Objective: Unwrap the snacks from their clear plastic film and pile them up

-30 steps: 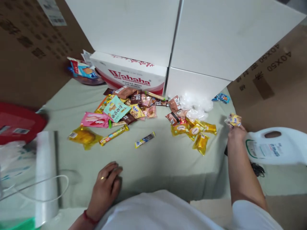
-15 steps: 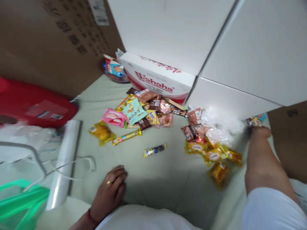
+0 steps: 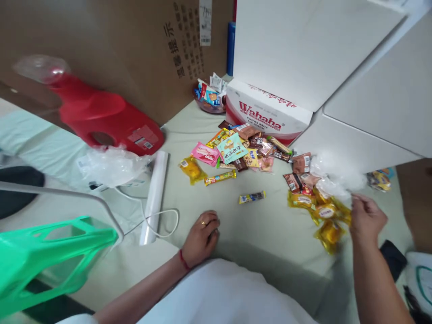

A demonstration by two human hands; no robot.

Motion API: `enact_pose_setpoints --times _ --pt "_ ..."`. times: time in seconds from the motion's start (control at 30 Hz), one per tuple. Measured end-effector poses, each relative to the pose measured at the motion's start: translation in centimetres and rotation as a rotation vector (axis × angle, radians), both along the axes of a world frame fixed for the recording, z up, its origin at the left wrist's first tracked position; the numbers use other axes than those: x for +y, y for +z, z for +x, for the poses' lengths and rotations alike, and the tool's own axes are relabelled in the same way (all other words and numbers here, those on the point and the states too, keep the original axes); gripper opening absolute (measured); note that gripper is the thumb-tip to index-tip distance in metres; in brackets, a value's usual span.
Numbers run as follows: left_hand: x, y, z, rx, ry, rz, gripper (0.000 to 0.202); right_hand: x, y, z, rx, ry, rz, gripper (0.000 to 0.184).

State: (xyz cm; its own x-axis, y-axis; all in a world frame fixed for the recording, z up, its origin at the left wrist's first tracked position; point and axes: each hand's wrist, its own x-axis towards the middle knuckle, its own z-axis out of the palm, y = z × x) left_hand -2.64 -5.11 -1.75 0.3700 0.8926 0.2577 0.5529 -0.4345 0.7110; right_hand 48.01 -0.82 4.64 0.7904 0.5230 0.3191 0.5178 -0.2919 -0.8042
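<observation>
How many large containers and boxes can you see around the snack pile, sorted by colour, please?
Red jug: 1
Green jug: 1
Red-and-white Wahaha box: 1
Plain white boxes: 2
Total: 5

The left hand rests on the cloth; the right hand is at the yellow packets.

Two hands show — a left hand (image 3: pixel 201 234) and a right hand (image 3: pixel 367 219). One red jug (image 3: pixel 101 114), one green basket (image 3: pixel 50 252), one Wahaha box (image 3: pixel 266 112), one pink wafer packet (image 3: pixel 205 153) and one roll of clear film (image 3: pixel 154 195). The yellow snack packets (image 3: pixel 320 211) overlap — at least four, exact count unclear.
</observation>
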Motion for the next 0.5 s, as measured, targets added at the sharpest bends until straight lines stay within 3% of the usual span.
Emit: enact_pose_setpoints --times 0.07,0.13,0.27,0.37,0.5 --pt "0.0 -0.1 0.0 -0.022 -0.003 -0.009 0.021 0.1 0.3 -1.4 -0.058 0.092 -0.022 0.025" --pt "0.1 -0.3 0.0 -0.045 -0.015 -0.012 0.020 1.4 1.0 -2.0 -0.156 0.096 -0.087 0.029" --pt "0.0 -0.9 0.0 -0.086 -0.031 -0.010 0.020 6.3 2.3 -2.3 -0.470 0.154 -0.230 0.035" --pt "-0.2 -1.4 -0.1 -0.098 -0.021 0.016 0.021 9.7 2.6 -2.3 -0.628 0.222 -0.421 0.045" --pt "-0.5 -1.9 -0.2 -0.113 0.017 0.060 0.021 11.2 2.9 -1.3 -0.506 -0.025 -0.658 0.050"
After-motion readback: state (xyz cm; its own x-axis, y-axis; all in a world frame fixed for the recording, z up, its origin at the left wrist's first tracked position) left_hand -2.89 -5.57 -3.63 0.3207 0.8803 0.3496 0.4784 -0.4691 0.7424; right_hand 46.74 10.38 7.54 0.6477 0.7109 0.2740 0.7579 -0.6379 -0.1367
